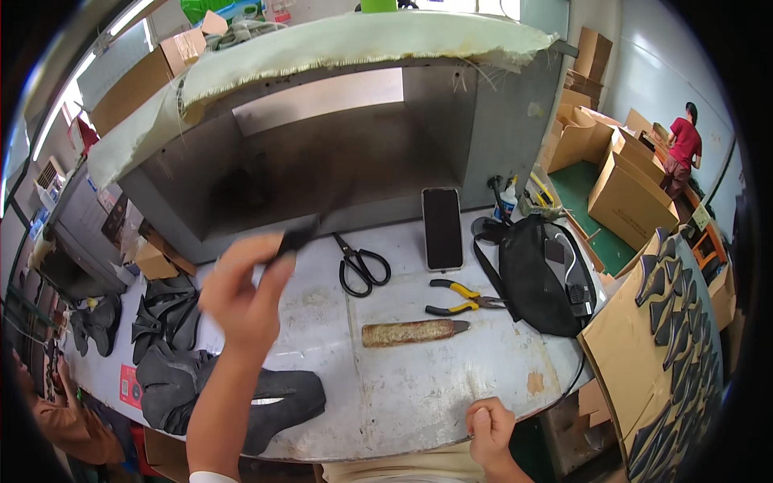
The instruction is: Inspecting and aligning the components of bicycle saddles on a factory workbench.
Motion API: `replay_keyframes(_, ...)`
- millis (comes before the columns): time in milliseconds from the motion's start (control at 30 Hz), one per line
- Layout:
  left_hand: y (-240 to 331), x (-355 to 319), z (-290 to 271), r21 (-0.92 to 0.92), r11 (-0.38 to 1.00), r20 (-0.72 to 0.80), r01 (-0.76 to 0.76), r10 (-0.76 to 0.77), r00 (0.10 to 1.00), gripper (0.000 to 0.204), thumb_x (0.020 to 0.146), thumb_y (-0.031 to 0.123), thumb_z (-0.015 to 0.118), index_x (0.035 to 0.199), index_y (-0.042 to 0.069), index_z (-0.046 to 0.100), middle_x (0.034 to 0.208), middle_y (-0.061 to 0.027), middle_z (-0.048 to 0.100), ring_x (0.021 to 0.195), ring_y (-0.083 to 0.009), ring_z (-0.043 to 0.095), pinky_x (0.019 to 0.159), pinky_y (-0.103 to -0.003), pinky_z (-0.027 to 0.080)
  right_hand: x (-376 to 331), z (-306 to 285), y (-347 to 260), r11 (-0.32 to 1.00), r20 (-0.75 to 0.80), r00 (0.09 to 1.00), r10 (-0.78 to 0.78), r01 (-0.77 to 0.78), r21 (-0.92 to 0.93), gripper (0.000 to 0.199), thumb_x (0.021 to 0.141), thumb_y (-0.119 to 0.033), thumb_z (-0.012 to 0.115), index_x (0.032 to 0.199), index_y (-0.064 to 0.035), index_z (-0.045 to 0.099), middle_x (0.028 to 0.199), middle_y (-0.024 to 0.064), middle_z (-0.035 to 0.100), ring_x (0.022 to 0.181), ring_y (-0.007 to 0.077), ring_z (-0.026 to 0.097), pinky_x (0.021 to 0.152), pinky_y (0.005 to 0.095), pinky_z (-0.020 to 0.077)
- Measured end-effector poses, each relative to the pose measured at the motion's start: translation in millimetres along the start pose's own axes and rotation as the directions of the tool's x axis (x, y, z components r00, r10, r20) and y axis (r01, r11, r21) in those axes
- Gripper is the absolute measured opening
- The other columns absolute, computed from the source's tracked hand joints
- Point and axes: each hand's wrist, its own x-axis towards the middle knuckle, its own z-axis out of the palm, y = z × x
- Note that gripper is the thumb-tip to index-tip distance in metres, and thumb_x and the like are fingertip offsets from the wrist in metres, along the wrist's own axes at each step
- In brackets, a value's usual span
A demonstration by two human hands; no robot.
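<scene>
Raised over the left part of the table, my left hand (pixel 248 282) pinches a small black piece (pixel 299 236); both are smeared by motion, and the piece's exact kind does not show. My right hand (pixel 489 427) is closed in a loose fist at the table's front edge; whatever may be inside its fingers is hidden. Black curved, flat pieces (pixel 286 406) lie in a pile beneath my left forearm. Black-handled scissors (pixel 362 270) rest to the right of my left hand. Between my hands lies a short blade with a wrapped, worn handle (pixel 408 332).
Yellow-and-black pliers (pixel 463 299), a phone (pixel 442 229) and a black pouch bag (pixel 541 274) occupy the right side. A grey metal housing (pixel 515 113) stands behind. A cardboard sheet (pixel 616 354) bearing dark curved pieces flanks the table. Two people work farther off.
</scene>
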Motion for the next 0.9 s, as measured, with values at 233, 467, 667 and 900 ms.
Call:
replay_keyframes(233,-146.3,26.0,2.5,0.399,0.86,0.26,0.319,-0.44,0.86,0.036,0.082,0.019,0.07,0.112,0.001,0.067,0.113,-0.0153,0.068,0.109,-0.026,0.062,0.093,-0.034,0.046,1.7,-2.7,-9.6,0.986,-0.011,0.995,-0.101,0.098,-0.132,0.017,0.095,-0.013,0.057,0.084,-0.0008,0.062,0.059,0.0044,0.052,0.05,0.014,0.048,0.049,0.0281,0.0397)
replay_keyframes(467,-219.6,28.4,-47.3,0.961,0.277,0.058,0.003,-0.211,0.976,0.046,0.081,0.032,0.071,0.119,0.008,0.063,0.137,-0.0218,0.049,0.129,-0.041,0.042,0.104,-0.05,0.036,8.1,0.5,-19.7,0.99,0.002,0.996,-0.088,0.088,-0.113,0.013,0.092,-0.01,0.059,0.084,-0.0008,0.062,0.06,0.0073,0.053,0.05,0.0153,0.049,0.049,0.0289,0.0399)
replay_keyframes(667,-181.5,20.2,-67.7,0.584,0.579,0.658,-0.569,0.072,0.749,0.028,0.071,0.02,0.074,0.087,0.004,0.057,0.108,-0.0175,0.059,0.108,-0.0383,0.055,0.087,-0.048,0.046,6.1,0.0,-16.7,0.982,-0.011,0.987,-0.162,0.16,-0.102,0.015,0.092,-0.012,0.059,0.082,-0.0008,0.061,0.058,0.0075,0.051,0.049,0.0156,0.049,0.048,0.0296,0.0398)
replay_keyframes(900,-48.8,-28.3,-50.3,0.129,0.968,-0.045,-0.217,0.224,0.974,0.04,0.073,-0.009,0.074,0.1,0.005,0.048,0.097,-0.0108,0.06,0.09,-0.0241,0.06,0.082,-0.034,0.048,4.5,1.4,-8.5,0.98,0.053,0.989,-0.139,0.145,-0.136,0.02,0.094,-0.014,0.059,0.08,-0.0001,0.06,0.058,0.0043,0.051,0.052,0.0113,0.049,0.048,0.0278,0.0389)
